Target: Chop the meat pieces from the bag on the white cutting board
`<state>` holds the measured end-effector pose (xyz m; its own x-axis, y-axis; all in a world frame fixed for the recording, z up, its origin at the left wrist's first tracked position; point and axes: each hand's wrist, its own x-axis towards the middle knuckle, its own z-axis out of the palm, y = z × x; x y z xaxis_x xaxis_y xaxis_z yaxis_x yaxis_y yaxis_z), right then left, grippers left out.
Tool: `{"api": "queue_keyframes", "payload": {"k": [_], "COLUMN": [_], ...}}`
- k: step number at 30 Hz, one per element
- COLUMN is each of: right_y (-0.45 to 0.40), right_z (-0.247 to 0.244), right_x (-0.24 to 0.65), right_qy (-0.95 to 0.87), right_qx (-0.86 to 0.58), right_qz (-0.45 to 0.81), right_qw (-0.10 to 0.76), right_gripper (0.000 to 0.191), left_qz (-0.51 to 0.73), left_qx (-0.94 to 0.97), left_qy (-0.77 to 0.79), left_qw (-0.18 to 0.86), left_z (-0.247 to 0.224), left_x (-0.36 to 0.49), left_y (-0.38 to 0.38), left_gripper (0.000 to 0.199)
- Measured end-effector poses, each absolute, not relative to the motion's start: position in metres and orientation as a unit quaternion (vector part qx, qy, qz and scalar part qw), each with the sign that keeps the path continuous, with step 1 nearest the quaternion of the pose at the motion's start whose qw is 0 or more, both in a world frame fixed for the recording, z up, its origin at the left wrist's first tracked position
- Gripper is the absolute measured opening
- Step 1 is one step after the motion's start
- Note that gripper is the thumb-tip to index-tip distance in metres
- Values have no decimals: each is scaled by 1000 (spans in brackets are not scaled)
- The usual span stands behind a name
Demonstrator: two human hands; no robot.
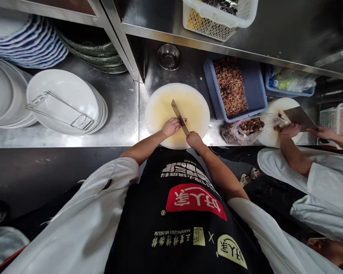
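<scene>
On a round, yellowed cutting board [160,99] lies a cleaver [178,113], its blade seen nearly edge-on and slanting away to the left. Its handle end is wrapped in the fingers of my right hand [194,140], by the board's near right edge. My left hand [170,127] rests on the board just left of the blade, fingers curled together against it; whatever they may hold is hidden. A few small dark bits [185,120] sit right of the blade.
A blue bin [255,89] of chopped reddish-brown meat and a plastic bag of meat [242,131] stand to the right. Beyond, a co-worker's hands [291,130] use another cleaver [300,117]. A steel bowl [169,57] sits behind; plates [64,101] are stacked left. A shelf [160,30] overhangs.
</scene>
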<state>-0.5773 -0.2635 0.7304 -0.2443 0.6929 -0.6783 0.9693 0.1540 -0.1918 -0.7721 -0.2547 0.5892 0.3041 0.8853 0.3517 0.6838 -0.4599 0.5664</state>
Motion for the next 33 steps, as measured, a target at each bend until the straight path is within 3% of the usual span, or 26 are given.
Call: {"api": "queue_keyframes", "payload": {"k": [10,18,24,33], "right_y": [-327,-298,-283,-261], "right_z": [730,735,728,710], "right_x": [-476,-520,-527,-556], "right_qy": [713,733,710,710], "right_qx": [576,559,565,569], "right_qz": [-320,-310,-321,-323], "right_qw": [238,234,271,258], "right_gripper": [38,34,34,33], "left_qz": [357,288,293,320], "left_qx": [792,813,795,763], "left_qy": [471,474,485,530], "left_qw": [152,176,216,186], "left_z": [597,611,605,595], "left_x": [-788,-788,-789,-793], "left_y": [-274,-264,-258,-254], "left_gripper": [22,29,28,33]}}
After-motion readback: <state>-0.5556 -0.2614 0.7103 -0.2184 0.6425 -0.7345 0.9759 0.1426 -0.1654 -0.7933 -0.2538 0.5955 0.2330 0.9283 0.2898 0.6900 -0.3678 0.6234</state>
